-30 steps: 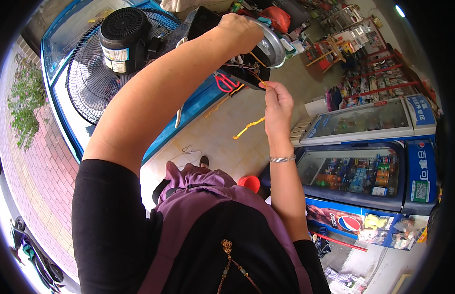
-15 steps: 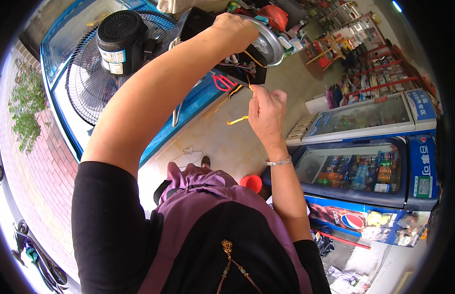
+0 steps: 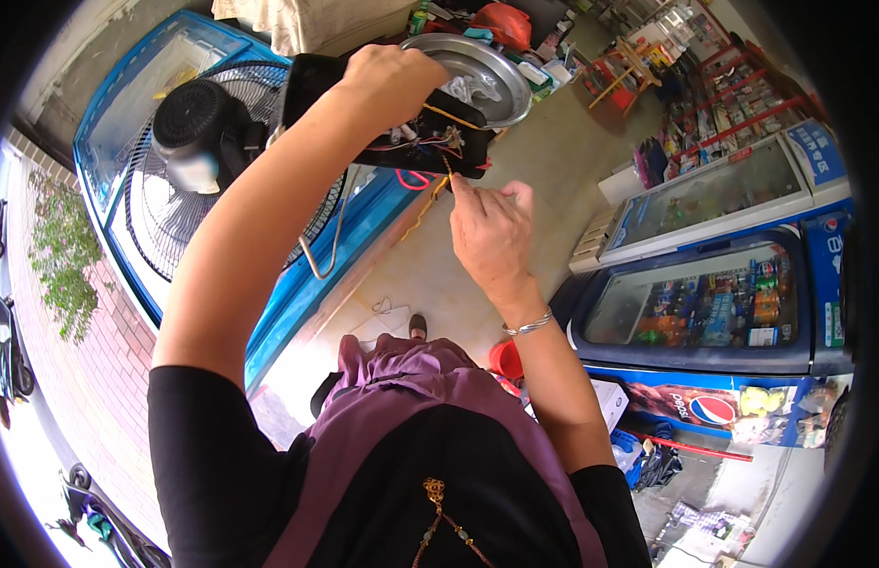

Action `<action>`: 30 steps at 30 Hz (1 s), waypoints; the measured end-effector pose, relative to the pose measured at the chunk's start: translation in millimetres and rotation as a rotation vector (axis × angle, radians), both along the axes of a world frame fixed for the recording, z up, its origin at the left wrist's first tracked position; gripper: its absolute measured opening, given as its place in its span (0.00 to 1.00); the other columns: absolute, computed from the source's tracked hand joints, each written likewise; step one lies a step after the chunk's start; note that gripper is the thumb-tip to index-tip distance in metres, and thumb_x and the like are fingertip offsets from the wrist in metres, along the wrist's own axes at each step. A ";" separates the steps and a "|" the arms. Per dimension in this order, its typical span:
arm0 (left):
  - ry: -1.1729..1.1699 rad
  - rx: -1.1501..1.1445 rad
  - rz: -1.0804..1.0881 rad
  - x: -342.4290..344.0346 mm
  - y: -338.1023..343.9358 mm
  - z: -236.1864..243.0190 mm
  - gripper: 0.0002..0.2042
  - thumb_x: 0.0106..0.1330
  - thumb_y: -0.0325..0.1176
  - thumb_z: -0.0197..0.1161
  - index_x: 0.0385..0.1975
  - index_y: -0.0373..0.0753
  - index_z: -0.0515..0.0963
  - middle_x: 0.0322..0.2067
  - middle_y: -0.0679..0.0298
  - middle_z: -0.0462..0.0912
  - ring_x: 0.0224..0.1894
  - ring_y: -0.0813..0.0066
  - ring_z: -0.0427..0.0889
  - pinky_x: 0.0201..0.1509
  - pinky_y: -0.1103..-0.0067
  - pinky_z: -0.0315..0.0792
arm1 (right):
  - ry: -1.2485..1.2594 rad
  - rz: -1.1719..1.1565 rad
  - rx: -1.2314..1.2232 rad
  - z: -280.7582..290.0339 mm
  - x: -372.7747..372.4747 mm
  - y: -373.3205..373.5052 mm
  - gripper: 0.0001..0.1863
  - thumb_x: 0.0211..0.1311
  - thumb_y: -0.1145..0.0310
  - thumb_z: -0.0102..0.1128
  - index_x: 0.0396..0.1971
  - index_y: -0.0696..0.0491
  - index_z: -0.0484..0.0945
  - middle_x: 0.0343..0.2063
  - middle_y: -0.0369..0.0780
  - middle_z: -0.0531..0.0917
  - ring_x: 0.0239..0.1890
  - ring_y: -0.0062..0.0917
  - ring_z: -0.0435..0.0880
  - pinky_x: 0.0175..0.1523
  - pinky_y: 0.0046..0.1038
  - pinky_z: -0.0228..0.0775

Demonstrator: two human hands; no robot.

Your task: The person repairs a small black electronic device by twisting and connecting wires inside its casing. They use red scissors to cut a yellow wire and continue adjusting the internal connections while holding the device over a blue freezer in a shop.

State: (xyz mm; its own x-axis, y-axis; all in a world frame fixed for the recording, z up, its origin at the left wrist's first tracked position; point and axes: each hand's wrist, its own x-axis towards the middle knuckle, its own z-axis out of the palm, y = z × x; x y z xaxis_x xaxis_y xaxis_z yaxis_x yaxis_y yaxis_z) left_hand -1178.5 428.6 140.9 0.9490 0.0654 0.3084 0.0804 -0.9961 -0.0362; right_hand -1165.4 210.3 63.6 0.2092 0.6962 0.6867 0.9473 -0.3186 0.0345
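Spreads beneath the fan (image 3: 189, 123) as a blue-framed, glass-topped case (image 3: 369, 214); bears the fan, lying grille down. Shows red looped handles (image 3: 413, 178) at the edge, right of the fan. Lower and to the fan's right, opens out as pale floor (image 3: 411, 265); carries a thin cord (image 3: 387, 306) and, farther right of the fan, a red bucket (image 3: 505, 360).

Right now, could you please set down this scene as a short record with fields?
Left hand: over the black casing, its grip hidden; left hand
Right hand: fingertips at the yellow cord, pinch unclear; right hand
Casing: open, loose wires showing inside
Left of casing: black fan, over a blue-framed case
Beyond casing: metal basin
Right wrist: silver bracelet
Right side: drinks cooler, bottles visible through its glass
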 end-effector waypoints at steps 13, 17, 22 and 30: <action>0.052 -0.019 0.021 -5.4 -3.5 8.7 0.16 0.54 0.25 0.62 0.42 0.49 0.82 0.35 0.60 0.86 0.40 0.57 0.85 0.43 0.66 0.78 | 0.456 0.040 -0.022 -2.3 10.2 10.7 0.26 0.51 0.77 0.56 0.54 0.56 0.76 0.08 0.34 0.70 0.14 0.30 0.70 0.38 0.31 0.62; -0.030 0.011 -0.024 -3.1 3.4 -0.4 0.11 0.60 0.28 0.60 0.41 0.51 0.80 0.26 0.56 0.84 0.34 0.53 0.84 0.39 0.63 0.77 | 0.353 0.028 -0.051 -1.2 11.7 11.0 0.27 0.50 0.77 0.57 0.56 0.56 0.76 0.08 0.34 0.71 0.13 0.29 0.69 0.38 0.30 0.61; 0.095 0.000 0.061 0.8 -4.3 8.0 0.17 0.54 0.25 0.62 0.44 0.50 0.82 0.35 0.59 0.86 0.41 0.57 0.85 0.43 0.66 0.78 | 0.248 0.002 -0.069 -8.7 20.0 11.6 0.29 0.50 0.77 0.57 0.57 0.54 0.74 0.08 0.33 0.71 0.13 0.29 0.69 0.39 0.29 0.61; -0.060 0.015 -0.020 0.9 4.3 -1.5 0.10 0.62 0.28 0.59 0.40 0.51 0.81 0.27 0.56 0.84 0.34 0.53 0.84 0.39 0.64 0.76 | 0.581 0.044 0.133 -7.7 22.1 14.5 0.14 0.55 0.75 0.61 0.44 0.55 0.80 0.11 0.36 0.75 0.17 0.29 0.73 0.32 0.30 0.65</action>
State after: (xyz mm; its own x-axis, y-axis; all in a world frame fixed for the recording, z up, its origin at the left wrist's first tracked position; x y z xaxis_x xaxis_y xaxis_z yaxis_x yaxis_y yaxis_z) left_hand -1177.5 432.9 139.5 0.9299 0.0414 0.3654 0.0627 -0.9969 -0.0468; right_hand -1143.3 224.8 55.9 0.5496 0.6287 0.5502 0.8114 -0.2449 -0.5307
